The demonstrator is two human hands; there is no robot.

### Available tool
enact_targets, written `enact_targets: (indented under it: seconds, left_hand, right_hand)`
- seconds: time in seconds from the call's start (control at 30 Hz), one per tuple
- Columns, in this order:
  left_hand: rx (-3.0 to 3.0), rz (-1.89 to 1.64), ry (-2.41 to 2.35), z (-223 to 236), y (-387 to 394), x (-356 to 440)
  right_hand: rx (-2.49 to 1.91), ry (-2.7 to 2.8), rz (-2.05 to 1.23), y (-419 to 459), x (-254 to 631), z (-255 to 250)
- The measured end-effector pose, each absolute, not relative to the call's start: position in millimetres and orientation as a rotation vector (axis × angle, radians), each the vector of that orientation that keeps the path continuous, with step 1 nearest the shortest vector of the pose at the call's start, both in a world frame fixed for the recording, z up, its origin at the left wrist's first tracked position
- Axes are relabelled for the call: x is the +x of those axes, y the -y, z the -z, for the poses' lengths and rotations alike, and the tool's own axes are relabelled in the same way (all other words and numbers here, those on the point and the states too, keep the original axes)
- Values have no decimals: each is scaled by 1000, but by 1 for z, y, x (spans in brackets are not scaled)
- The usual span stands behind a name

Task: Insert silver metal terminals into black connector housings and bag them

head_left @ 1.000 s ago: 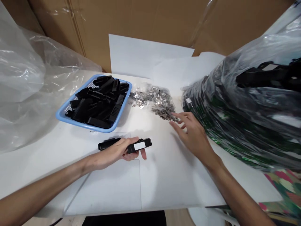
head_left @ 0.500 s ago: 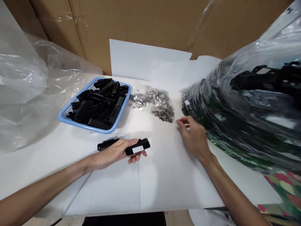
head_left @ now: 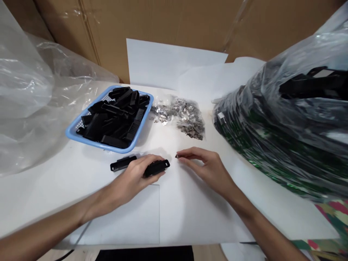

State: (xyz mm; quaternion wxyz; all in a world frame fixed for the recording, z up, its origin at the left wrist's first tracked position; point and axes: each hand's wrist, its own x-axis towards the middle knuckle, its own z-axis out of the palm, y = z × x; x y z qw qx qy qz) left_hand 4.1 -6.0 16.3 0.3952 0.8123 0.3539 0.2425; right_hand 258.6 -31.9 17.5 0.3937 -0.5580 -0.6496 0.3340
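Note:
My left hand (head_left: 140, 172) is closed around a black plastic housing (head_left: 157, 168), its far end pointing right. Another black plastic part (head_left: 123, 164) lies on the white table just beyond that hand's wrist side. Close by on the right, my right hand (head_left: 202, 163) pinches a tiny dark metal piece (head_left: 177, 156) between thumb and forefinger, a short gap from the housing. Past both hands lies a clear bag of small metal pieces (head_left: 189, 117), with some loose ones spilling at its front.
A blue basket (head_left: 70, 135) heaped with black plastic parts stands at the back left. Clear plastic sheeting (head_left: 24, 98) bulges along the left. A big transparent bag (head_left: 261, 127) of black parts fills the right. Cardboard (head_left: 168, 21) walls the back.
My right hand has moved left from near the metal pieces towards my left hand, a tiny piece now visible in its fingertips. My left hand has turned the housing, hiding its white label.

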Motion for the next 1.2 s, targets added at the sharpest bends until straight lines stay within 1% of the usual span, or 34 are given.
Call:
enact_targets:
  seconds: [0.07, 0.23, 0.3, 0.43, 0.53, 0.9, 1.1, 1.2]
  left_hand:
    - [2085, -631, -904, -13, 6, 5]
    - [2083, -611, -909, -14, 6, 6]
    - [2094, -612, -903, -15, 6, 5]
    - [2155, -626, -892, -14, 8, 4]
    - [2197, -656, -872, -13, 10, 5]
    - [2267, -706, -813, -11, 14, 6]
    - [2298, -763, -780, -11, 16, 6]
    - [2247, -796, -865, -14, 18, 6]
  right_hand:
    - [-1405, 1648, -853, 31, 256, -15]
    - [-1377, 1554, -730, 30, 252, -10]
    - [-1338, 1533, -751, 32, 251, -13]
    - [-1237, 1680, -851, 37, 249, -25]
    - [-1161, 1793, -862, 41, 247, -30]
    - [-1297, 1698, -811, 47, 240, -29]
    - [-1144, 1828, -719, 49, 241, -28]
    - [-1136, 1890, -750, 53, 242, -25]
